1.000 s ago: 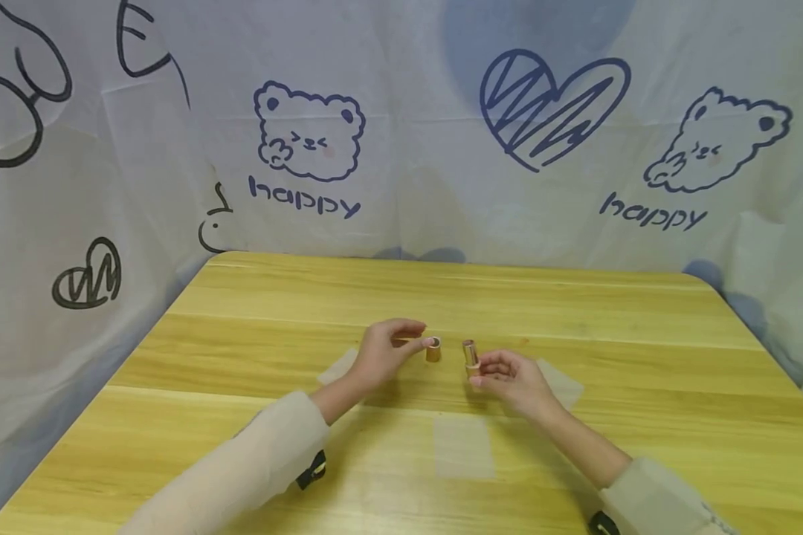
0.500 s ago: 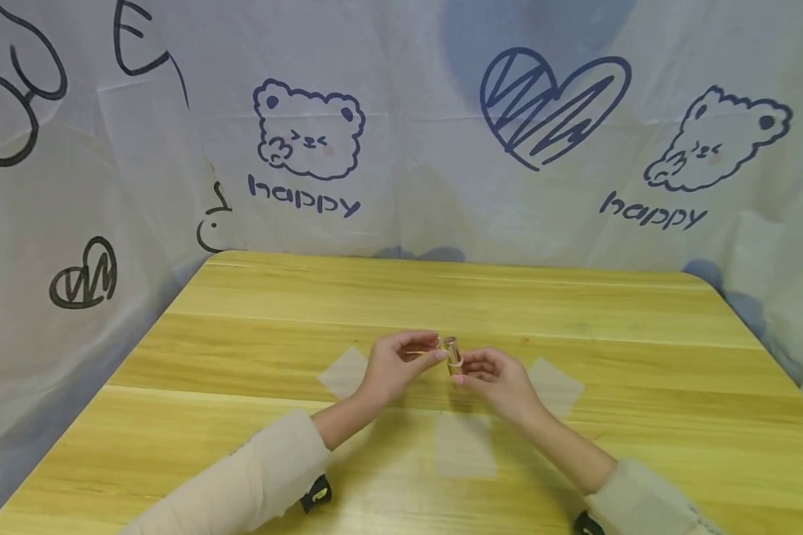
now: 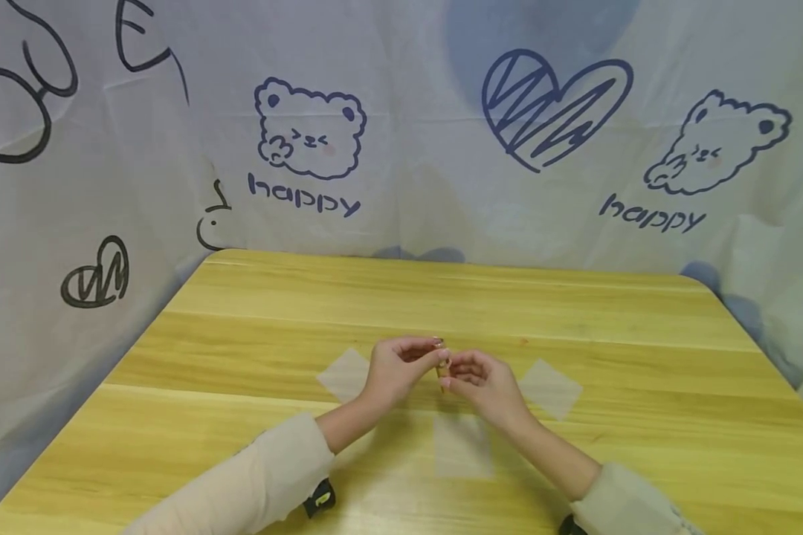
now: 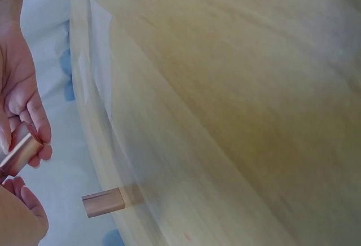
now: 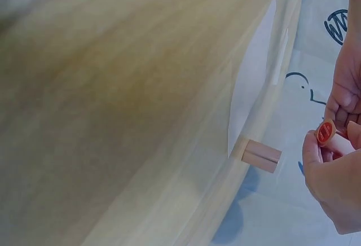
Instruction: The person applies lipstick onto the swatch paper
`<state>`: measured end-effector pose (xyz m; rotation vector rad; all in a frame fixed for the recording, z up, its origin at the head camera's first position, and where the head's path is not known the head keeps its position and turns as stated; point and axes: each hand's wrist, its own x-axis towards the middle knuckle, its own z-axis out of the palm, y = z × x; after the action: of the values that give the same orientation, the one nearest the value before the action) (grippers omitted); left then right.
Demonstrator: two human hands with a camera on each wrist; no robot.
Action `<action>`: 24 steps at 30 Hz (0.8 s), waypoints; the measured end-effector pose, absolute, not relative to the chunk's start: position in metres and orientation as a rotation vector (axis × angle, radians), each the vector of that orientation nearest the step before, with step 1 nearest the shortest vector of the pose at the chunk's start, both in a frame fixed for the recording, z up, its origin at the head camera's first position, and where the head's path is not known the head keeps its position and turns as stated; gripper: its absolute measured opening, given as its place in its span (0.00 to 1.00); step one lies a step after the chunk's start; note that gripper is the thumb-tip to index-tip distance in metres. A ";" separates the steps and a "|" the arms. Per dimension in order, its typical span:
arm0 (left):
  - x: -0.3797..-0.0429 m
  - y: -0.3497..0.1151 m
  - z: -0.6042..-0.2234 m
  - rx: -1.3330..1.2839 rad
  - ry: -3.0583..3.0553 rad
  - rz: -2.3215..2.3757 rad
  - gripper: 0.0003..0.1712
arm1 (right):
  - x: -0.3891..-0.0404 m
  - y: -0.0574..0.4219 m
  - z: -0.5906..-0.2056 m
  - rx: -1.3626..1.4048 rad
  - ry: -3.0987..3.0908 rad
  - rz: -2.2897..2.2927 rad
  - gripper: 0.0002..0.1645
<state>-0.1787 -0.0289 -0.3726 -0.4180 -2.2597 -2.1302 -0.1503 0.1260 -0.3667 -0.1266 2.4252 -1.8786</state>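
A rose-gold lipstick tube (image 3: 443,368) is held between the two hands above the middle of the table. My right hand (image 3: 487,385) grips its base between thumb and fingers. The red round label on the base end (image 5: 325,133) faces the right wrist camera. From the other side my left hand (image 3: 396,371) pinches the tube's upper end with thumb and fingertips. Its inner part is largely hidden by the fingers. The matching rose-gold cap (image 4: 104,202) stands by itself on the table in both wrist views; in the head view the hands hide it.
The wood-grain table (image 3: 241,290) reaches back to a pale cloth (image 3: 435,193) with drawn bears and hearts. Flat whitish squares lie left (image 3: 345,374), right (image 3: 552,389) and in front (image 3: 464,447) of the hands.
My right hand has moved left with the lipstick tube. My left hand has left the area at the cap, shifted slightly right and taken the tube's upper end.
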 end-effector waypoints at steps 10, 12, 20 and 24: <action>-0.178 -0.032 -0.370 -0.494 -2.298 -2.116 0.13 | -0.150 0.133 -0.370 -0.210 2.352 -1.787 0.22; -0.178 -0.032 -0.369 -0.505 -2.314 -2.121 0.13 | -0.152 0.137 -0.372 -0.246 2.310 -1.773 0.24; -0.181 -0.035 -0.364 -0.588 -2.417 -2.123 0.15 | -0.159 0.151 -0.379 -0.466 2.078 -1.753 0.29; -0.184 -0.037 -0.363 -0.661 -2.454 -2.121 0.16 | -0.162 0.155 -0.379 -0.515 2.023 -1.727 0.30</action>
<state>-0.1838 -0.0370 -0.3626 -0.6614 -2.4542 -2.1208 -0.1618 0.1552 -0.3790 -0.5152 2.0229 -1.7266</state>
